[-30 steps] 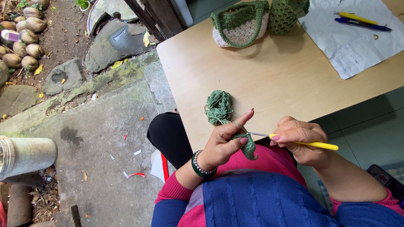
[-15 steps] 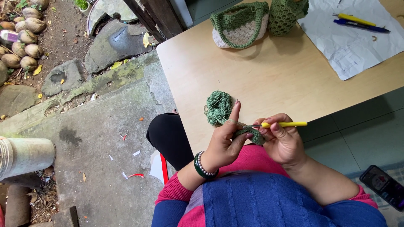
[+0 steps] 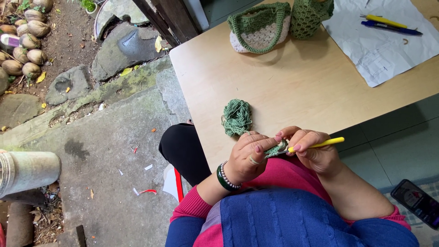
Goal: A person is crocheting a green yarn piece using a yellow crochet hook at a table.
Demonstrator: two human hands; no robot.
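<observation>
- Low centre of the frame: the left hand (image 3: 249,158) is closed, pinching a small green crochet piece (image 3: 275,149); the right hand (image 3: 313,148) is closed around a yellow-handled crochet hook (image 3: 316,145) whose tip meets the piece.
- The step in hand looks like working a stitch; the next loop likely calls for steady yarn tension and a small turn of the hook.
- Just above, a ball of green yarn (image 3: 237,117) lies on the wooden table (image 3: 297,87), near its front edge.
- Upper centre: a green-and-cream crocheted bag (image 3: 259,28); whether anything is inside cannot be told.
- Upper right: paper (image 3: 384,41) carrying pens (image 3: 388,25).
</observation>
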